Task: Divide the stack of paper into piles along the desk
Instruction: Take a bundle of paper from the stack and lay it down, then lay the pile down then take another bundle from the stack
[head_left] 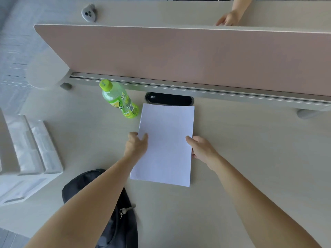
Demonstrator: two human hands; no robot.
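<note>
A green bottle (119, 99) stands near a black cable port (169, 99) by the pink divider (179, 56).

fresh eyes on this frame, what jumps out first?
The white paper stack is in the middle of the desk, gripped at its left edge by the left hand and at its right edge by the right hand. A bright green bottle stands just left of the stack's far corner, in front of the pink divider. Another person's hand shows beyond the divider, top right.
</note>
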